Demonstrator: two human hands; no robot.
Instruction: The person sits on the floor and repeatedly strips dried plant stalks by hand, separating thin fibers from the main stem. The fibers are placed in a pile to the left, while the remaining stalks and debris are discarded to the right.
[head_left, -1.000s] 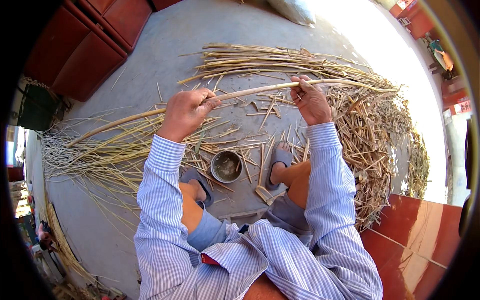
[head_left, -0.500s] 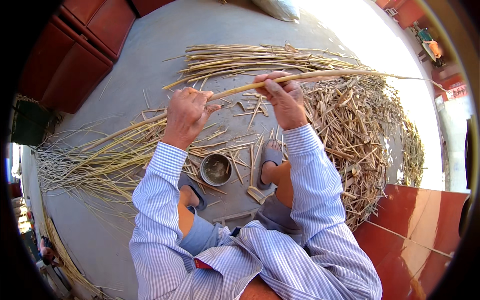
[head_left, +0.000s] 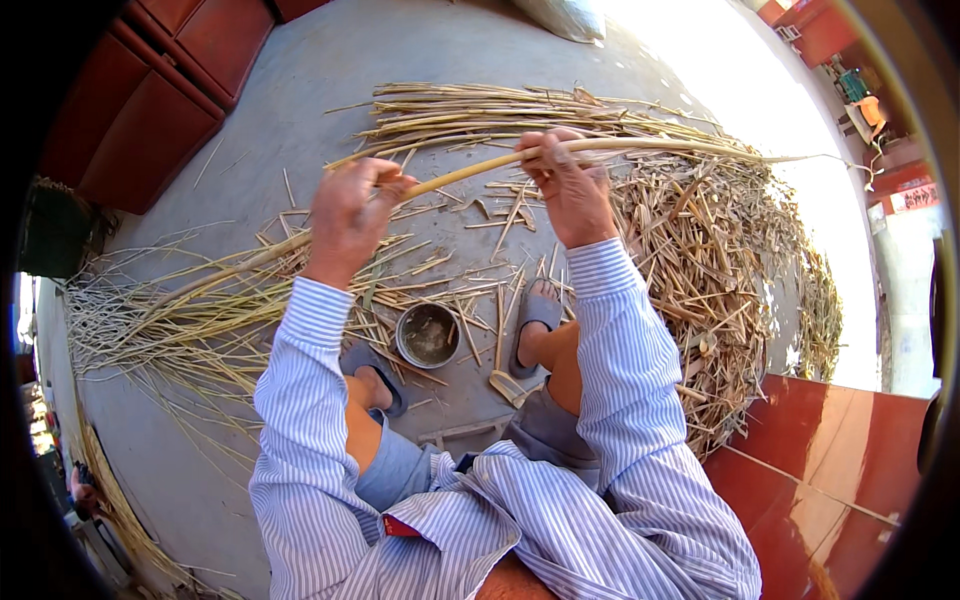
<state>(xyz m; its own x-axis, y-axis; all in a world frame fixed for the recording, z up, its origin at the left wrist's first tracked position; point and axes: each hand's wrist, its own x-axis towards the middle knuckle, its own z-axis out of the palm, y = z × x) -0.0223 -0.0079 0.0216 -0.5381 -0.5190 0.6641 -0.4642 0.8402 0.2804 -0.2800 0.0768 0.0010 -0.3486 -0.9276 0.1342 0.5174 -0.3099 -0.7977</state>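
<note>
Long yellow-tan stalk (head_left: 465, 173), held raised above a grey floor (head_left: 310, 80) by a seated person's two hands. It slants from the lower left up to the right, bowed slightly, and beyond the right hand it tapers to a thin, curling tip.

The left hand (head_left: 348, 215) has its fingers (head_left: 378, 171) closed around the stalk, with the thumb side facing the other hand. The right hand (head_left: 572, 198) grips it farther along, the fingers drawn together in a pinch with hardly any gap. A bare length of stalk shows between the hands.

Past the left hand, the stalk's thick end passes over a fan of thin yellowish strips (head_left: 190, 325) spread on the floor. Ahead of the hands lies a bundle of similar stalks (head_left: 450, 115); to the right is a broad heap of dry brown husks (head_left: 690, 270). Between the person's feet, in grey slippers (head_left: 541, 308), stands a round bowl (head_left: 427, 366) (what is in it is too murky to tell), with short cut pieces (head_left: 478, 345) scattered around it. The person wears a blue-and-white striped shirt (head_left: 320, 420) and grey-blue shorts (head_left: 395, 465). Dark red furniture (head_left: 140, 135) stands at the upper left.
</note>
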